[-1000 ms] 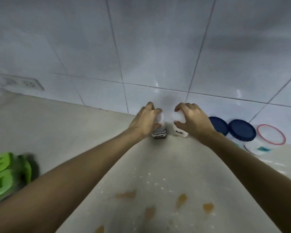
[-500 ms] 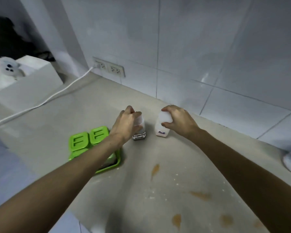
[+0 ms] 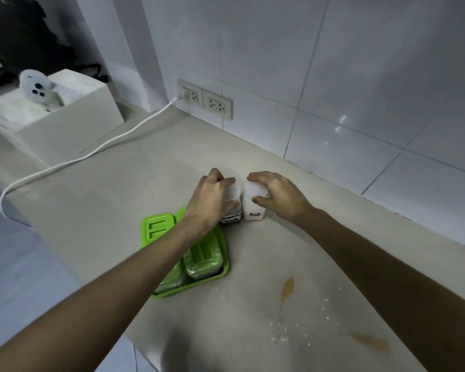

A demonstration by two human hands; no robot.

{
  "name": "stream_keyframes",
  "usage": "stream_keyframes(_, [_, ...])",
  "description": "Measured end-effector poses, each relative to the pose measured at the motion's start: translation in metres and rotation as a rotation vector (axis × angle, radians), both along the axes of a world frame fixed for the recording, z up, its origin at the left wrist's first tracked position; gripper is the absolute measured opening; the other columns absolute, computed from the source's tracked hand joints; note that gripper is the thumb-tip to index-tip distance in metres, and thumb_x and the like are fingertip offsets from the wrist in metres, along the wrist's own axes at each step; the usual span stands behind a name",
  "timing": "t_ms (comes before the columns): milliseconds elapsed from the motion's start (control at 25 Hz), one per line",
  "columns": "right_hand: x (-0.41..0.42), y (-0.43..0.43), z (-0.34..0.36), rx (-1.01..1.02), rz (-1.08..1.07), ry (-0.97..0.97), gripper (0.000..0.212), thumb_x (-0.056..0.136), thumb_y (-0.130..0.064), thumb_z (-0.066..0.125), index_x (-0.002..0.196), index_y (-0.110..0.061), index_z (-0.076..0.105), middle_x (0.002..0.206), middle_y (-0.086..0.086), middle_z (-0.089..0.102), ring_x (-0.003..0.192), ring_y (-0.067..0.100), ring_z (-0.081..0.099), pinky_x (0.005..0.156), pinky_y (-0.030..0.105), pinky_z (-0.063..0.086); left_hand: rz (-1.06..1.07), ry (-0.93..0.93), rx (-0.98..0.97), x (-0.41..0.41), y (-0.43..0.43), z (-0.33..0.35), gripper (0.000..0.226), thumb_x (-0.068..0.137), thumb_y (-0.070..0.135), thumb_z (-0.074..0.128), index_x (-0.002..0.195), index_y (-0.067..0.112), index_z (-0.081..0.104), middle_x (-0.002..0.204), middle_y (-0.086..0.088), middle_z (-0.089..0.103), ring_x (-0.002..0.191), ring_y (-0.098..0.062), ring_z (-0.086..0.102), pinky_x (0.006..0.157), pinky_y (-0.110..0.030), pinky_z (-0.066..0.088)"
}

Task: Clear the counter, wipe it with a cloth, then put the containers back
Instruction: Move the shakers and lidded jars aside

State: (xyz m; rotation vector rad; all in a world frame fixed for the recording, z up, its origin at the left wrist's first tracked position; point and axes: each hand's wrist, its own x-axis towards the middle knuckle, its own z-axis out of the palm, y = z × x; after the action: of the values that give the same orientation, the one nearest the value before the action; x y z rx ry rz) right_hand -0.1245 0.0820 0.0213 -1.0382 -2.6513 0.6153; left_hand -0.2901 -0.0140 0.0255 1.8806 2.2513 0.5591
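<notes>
Left hand (image 3: 212, 200) gripping dark-labelled jar (image 3: 232, 210), right hand (image 3: 277, 196) gripping salt jar (image 3: 253, 204), both upright, side by side on counter (image 3: 145, 170).

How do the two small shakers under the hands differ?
The salt shaker under the right hand has a white label reading "Salt"; the other shaker, under the left hand, has a dark-edged label too blurred to read. The other shaker stands nearer the green tray. Both are small, white, upright, side by side, gripped from above.
</notes>
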Motion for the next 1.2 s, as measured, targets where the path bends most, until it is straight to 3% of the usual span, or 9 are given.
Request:
stream_keyframes(200, [0.021, -0.004, -0.007, -0.058, -0.045, 0.015, 0.07, 0.085, -0.028, 0.065, 0.146, -0.023, 0.032, 0.155, -0.002, 0.03, 0.141, 0.014, 0.029, 0.114, 0.033, 0.029, 0.02, 0.075, -0.061, 0.003, -0.008, 0.006, 0.064, 0.079, 0.043, 0.065, 0.136, 0.02, 0.048, 0.131, -0.011, 0.046, 0.119, -0.033, 0.044, 0.098, -0.041, 0.041])
stream_keyframes(280, [0.058, -0.017, -0.014, -0.027, -0.13, 0.068, 0.061, 0.088, -0.03, 0.062, 0.143, -0.022, 0.037, 0.152, -0.001, 0.035, 0.138, 0.014, 0.034, 0.112, 0.035, 0.033, 0.057, 0.123, 0.144, 0.016, -0.03, 0.006, 0.052, 0.081, 0.042, 0.055, 0.126, 0.017, 0.056, 0.127, -0.009, 0.051, 0.116, -0.03, 0.046, 0.093, -0.042, 0.041])
stream_keyframes(400, [0.147, -0.059, -0.039, 0.025, -0.288, 0.084, 0.045, 0.09, -0.028, 0.059, 0.133, -0.019, 0.05, 0.14, 0.001, 0.049, 0.127, 0.017, 0.047, 0.104, 0.036, 0.043, -0.089, -0.025, 0.366, 0.07, -0.068, -0.013, 0.026, 0.084, 0.027, 0.052, 0.106, 0.015, 0.061, 0.111, -0.006, 0.057, 0.101, -0.027, 0.051, 0.087, -0.04, 0.041])
stream_keyframes(600, [0.315, -0.105, -0.064, 0.07, -0.568, 0.006, 0.033, 0.086, -0.024, 0.064, 0.117, -0.012, 0.061, 0.12, 0.009, 0.062, 0.108, 0.028, 0.06, 0.089, 0.032, 0.048, -0.458, -0.127, 0.154, 0.211, -0.061, -0.064, 0.024, 0.081, 0.026, 0.053, 0.105, 0.022, 0.054, 0.106, 0.003, 0.055, 0.096, -0.017, 0.054, 0.084, -0.028, 0.04])
stream_keyframes(760, [0.447, -0.092, -0.051, 0.191, -0.893, -0.144, 0.048, 0.079, -0.021, 0.073, 0.121, -0.005, 0.057, 0.124, 0.019, 0.057, 0.111, 0.038, 0.055, 0.092, 0.044, 0.047, -0.67, 0.019, 0.064, 0.342, -0.014, -0.076, 0.043, 0.08, 0.041, 0.047, 0.115, 0.018, 0.058, 0.119, -0.006, 0.059, 0.109, -0.025, 0.059, 0.094, -0.029, 0.04])
stream_keyframes(880, [0.507, -0.059, -0.032, 0.226, -1.01, -0.189, 0.064, 0.072, -0.02, 0.079, 0.125, 0.0, 0.051, 0.131, 0.027, 0.05, 0.119, 0.045, 0.048, 0.097, 0.052, 0.043, -0.718, 0.106, -0.216, 0.415, 0.012, -0.077, 0.069, 0.086, 0.058, 0.044, 0.143, 0.02, 0.035, 0.152, -0.014, 0.03, 0.14, -0.034, 0.028, 0.116, -0.045, 0.024])
stream_keyframes(960, [0.532, -0.039, -0.02, 0.216, -1.004, -0.205, 0.072, 0.07, -0.028, 0.079, 0.13, -0.003, 0.048, 0.131, 0.024, 0.052, 0.119, 0.042, 0.049, 0.1, 0.051, 0.041, -0.695, 0.161, -0.362, 0.45, 0.026, -0.085, 0.083, 0.083, 0.068, 0.043, 0.149, 0.026, 0.019, 0.159, -0.014, 0.01, 0.145, -0.035, 0.009, 0.117, -0.054, 0.01])
stream_keyframes(1080, [0.552, -0.018, -0.016, 0.129, -0.862, -0.361, 0.078, 0.072, -0.046, 0.072, 0.135, -0.013, 0.043, 0.126, 0.014, 0.058, 0.114, 0.035, 0.053, 0.107, 0.047, 0.031, -0.642, 0.261, -0.393, 0.469, 0.037, -0.096, 0.088, 0.079, 0.073, 0.043, 0.149, 0.029, 0.013, 0.16, -0.014, 0.004, 0.145, -0.037, 0.004, 0.117, -0.057, 0.007])
stream_keyframes(1200, [0.548, -0.012, -0.027, 0.117, -0.847, -0.367, 0.073, 0.074, -0.049, 0.069, 0.133, -0.013, 0.046, 0.125, 0.017, 0.058, 0.112, 0.036, 0.054, 0.114, 0.049, 0.022, -0.625, 0.264, -0.455, 0.472, 0.04, -0.1, 0.089, 0.08, 0.071, 0.045, 0.151, 0.031, 0.008, 0.161, -0.012, -0.004, 0.147, -0.036, -0.002, 0.118, -0.057, 0.006])
